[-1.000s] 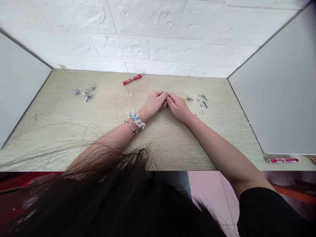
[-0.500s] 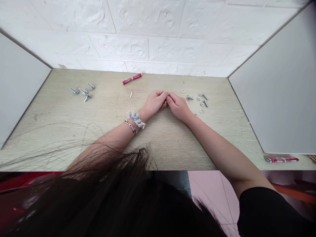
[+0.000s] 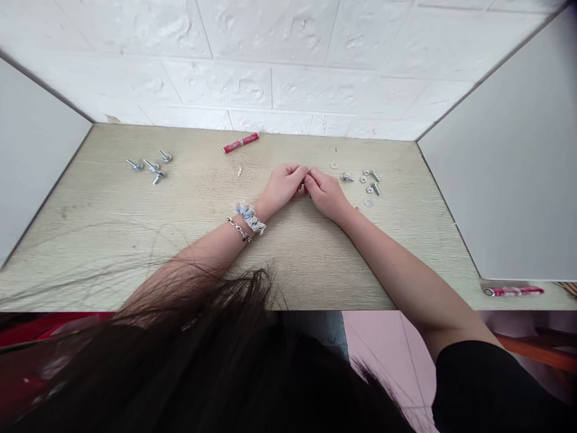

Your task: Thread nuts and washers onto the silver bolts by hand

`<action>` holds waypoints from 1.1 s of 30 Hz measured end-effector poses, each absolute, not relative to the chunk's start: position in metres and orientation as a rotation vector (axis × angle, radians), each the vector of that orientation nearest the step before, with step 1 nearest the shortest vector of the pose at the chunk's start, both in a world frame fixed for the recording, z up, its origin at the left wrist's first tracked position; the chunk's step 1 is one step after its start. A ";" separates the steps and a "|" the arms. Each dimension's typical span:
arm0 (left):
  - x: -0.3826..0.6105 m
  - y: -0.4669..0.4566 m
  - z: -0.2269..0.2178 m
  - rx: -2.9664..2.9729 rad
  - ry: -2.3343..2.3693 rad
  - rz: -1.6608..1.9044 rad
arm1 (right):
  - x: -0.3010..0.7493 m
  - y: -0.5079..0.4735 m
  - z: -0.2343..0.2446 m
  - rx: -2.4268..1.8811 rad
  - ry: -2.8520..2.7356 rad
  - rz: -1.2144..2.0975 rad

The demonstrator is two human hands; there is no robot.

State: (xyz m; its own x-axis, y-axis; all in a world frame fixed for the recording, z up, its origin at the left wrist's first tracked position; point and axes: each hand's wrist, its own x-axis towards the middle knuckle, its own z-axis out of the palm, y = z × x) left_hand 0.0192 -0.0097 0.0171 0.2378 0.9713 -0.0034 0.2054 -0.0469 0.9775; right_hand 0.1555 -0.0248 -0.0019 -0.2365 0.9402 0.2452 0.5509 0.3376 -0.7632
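The left hand (image 3: 282, 186) and right hand (image 3: 327, 193) stayed the same, curled close together, pinching a small red thing (image 3: 305, 190) at the middle of the tabletop (image 3: 90, 240). Silver bolts (image 3: 148, 163) lay upper left; nuts (image 3: 363, 179) and washers (image 3: 368, 203) lay right.

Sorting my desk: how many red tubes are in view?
2: one tube at the back of the table, one at its front right edge. Something red between the left hand and right hand may be a third, mostly hidden.

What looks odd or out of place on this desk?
A red tube lies apart at the foot of the right white panel, far from a similar red tube on the wooden tabletop. A small pale scrap also lies alone there, like stray debris.
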 end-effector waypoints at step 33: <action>0.020 -0.009 0.016 1.483 1.182 0.931 | 0.156 -0.022 -0.008 -1.284 -1.916 0.662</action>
State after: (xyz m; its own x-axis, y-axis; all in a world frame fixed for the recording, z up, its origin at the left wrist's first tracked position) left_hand 0.0202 -0.0089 0.0161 0.2309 0.9729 -0.0105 0.2175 -0.0411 0.9752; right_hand 0.1563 -0.0215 -0.0080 -0.2398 0.9286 0.2832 0.5559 0.3705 -0.7441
